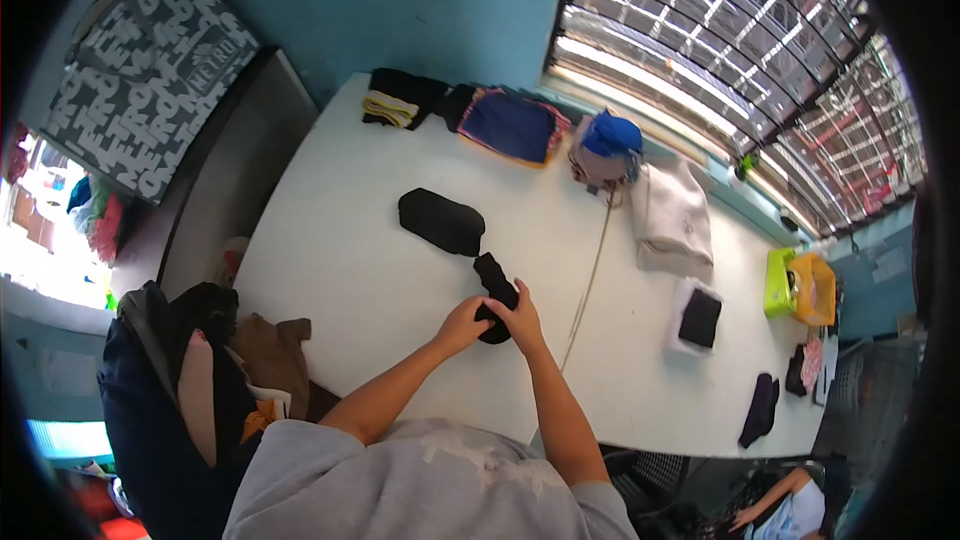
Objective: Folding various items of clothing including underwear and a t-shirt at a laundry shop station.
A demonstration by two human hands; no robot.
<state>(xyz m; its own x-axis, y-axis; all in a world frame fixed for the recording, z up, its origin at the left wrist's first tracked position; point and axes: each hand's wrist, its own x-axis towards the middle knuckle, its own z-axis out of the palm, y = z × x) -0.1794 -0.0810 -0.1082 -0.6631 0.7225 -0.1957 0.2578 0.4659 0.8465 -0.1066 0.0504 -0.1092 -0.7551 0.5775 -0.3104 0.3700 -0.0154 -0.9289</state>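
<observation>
On the white table, my left hand and my right hand both grip a black cloth item, probably a sock, one from each side. Its narrow end points away from me; its lower part is partly hidden by my fingers. Just beyond it lies a flat black fabric piece with rounded ends, close to the narrow end of the held item.
Folded dark clothes, a blue cloth and a folded cream cloth line the window side. Rightward are a black folded cloth, dark socks and a yellow basket. A person sits at lower right.
</observation>
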